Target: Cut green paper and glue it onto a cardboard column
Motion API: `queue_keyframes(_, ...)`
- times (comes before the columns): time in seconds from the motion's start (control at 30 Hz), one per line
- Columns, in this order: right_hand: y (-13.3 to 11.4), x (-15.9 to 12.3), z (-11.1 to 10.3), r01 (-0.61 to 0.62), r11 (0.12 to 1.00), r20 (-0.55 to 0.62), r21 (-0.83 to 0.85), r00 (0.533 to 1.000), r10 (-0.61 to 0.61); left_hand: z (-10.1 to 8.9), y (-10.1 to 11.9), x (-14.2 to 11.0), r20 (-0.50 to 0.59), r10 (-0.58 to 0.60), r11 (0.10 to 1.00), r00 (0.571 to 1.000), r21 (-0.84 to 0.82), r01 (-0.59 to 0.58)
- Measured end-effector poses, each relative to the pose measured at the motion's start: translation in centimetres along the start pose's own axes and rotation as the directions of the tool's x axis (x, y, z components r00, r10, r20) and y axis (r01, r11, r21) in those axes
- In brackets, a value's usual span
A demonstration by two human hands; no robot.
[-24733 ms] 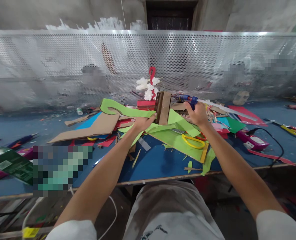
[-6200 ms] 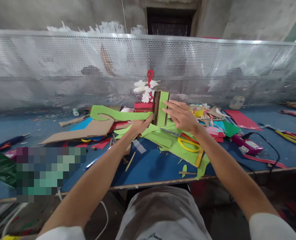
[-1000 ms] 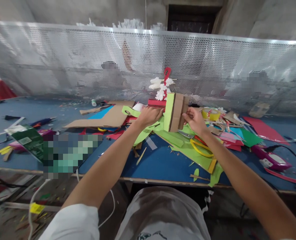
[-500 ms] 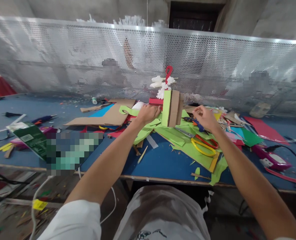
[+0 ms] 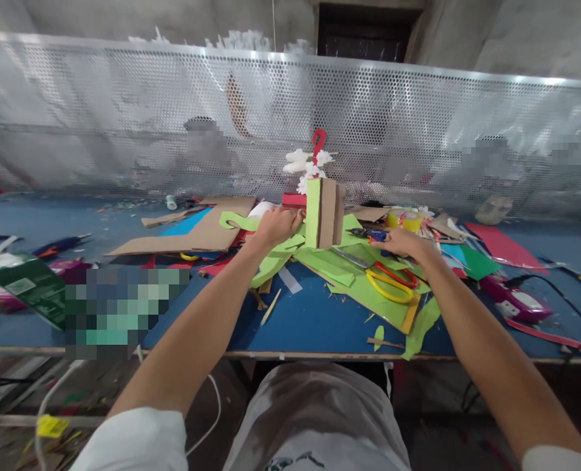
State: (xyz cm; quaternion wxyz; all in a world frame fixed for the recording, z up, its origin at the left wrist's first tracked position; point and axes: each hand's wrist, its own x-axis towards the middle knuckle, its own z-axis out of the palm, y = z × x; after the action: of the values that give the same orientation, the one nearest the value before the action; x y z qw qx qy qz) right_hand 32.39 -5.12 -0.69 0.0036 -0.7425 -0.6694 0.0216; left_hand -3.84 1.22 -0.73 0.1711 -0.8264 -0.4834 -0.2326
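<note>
Right hand (image 5: 402,243) had shifted since the frame half a second earlier: its fingers, then raised near the blue glue gun (image 5: 376,235), were now closed over the rear of that tool, to the right of the cardboard block (image 5: 327,216). Block stood upright between the two hands, its green face (image 5: 313,212) turned left and its bare brown side showing; whether its lower edge touched the green scraps (image 5: 337,268) beneath it could not be told. Left hand (image 5: 278,224), just left of the block, was curled around the green curved piece (image 5: 234,220), thumb side close to the block's edge; exact finger contact was hidden. This hold probably served as a clamp, keeping the block steady and its brown side accessible while the other hand was at the tool. Glue gun lay with nozzle towards the block, a placement presumably chosen for short reach. Scissors (image 5: 371,268) rested in front and to the right of the block on green material, handles towards the wearer, likely for easy pick-up. Directly behind the block rose the white flowers (image 5: 298,159) and red hooked piece (image 5: 318,139), seemingly set back there to keep them out of the working space
</note>
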Motion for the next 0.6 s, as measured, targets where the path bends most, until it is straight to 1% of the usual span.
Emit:
queue_keyframes(0.1, -0.1, 0.2, 0.1, 0.022, 1.000, 0.009, 0.017, 1.000, -0.022, 0.0, 0.0, 0.0, 0.011, -0.004, 1.000, 1.000, 0.018, 0.004)
queue_keyframes(0.2, 0.2, 0.1, -0.1, 0.035, 0.997, -0.040, 0.068, 0.999, -0.033, 0.0, -0.1, 0.0, 0.022, -0.023, 0.999, 0.999, 0.037, 0.022)
queue_keyframes(0.3, 0.5, -0.1, -0.6, 0.009, 0.995, -0.138, 0.097, 0.990, 0.004, 0.1, -0.2, 0.0, 0.024, -0.033, 0.999, 0.999, 0.035, 0.032)
queue_keyframes(0.37, 0.7, -0.1, -0.8, -0.008, 0.990, -0.234, 0.140, 0.971, 0.041, 0.1, -0.3, -0.1, 0.020, -0.032, 0.999, 0.999, 0.032, 0.031)
queue_keyframes(0.4, 0.9, -0.1, -0.8, 0.003, 0.981, -0.284, 0.193, 0.957, 0.053, 0.2, -0.3, -0.1, 0.020, -0.031, 0.999, 0.999, 0.032, 0.031)
queue_keyframes(0.43, 1.0, -0.1, -0.8, 0.040, 0.962, -0.327, 0.272, 0.944, 0.053, 0.2, -0.2, -0.2, 0.019, -0.032, 0.999, 0.999, 0.035, 0.031)
queue_keyframes(0.47, 1.1, 0.0, -0.7, 0.101, 0.922, -0.361, 0.373, 0.932, 0.044, 0.3, -0.2, -0.2, 0.017, -0.033, 0.999, 0.999, 0.040, 0.032)
queue_keyframes(0.5, 1.2, 0.1, -0.6, 0.174, 0.856, -0.388, 0.487, 0.921, 0.033, 0.3, -0.1, -0.3, 0.015, -0.036, 0.998, 0.999, 0.046, 0.035)
queue_keyframes(0.57, 1.2, 0.3, -0.5, 0.313, 0.669, -0.436, 0.674, 0.900, 0.019, 0.3, 0.1, -0.3, 0.013, -0.042, 0.998, 0.999, 0.052, 0.041)
queue_keyframes(0.6, 1.2, 0.3, -0.4, 0.367, 0.591, -0.466, 0.718, 0.885, 0.017, 0.3, 0.1, -0.3, 0.019, -0.042, 0.998, 0.999, 0.053, 0.041)
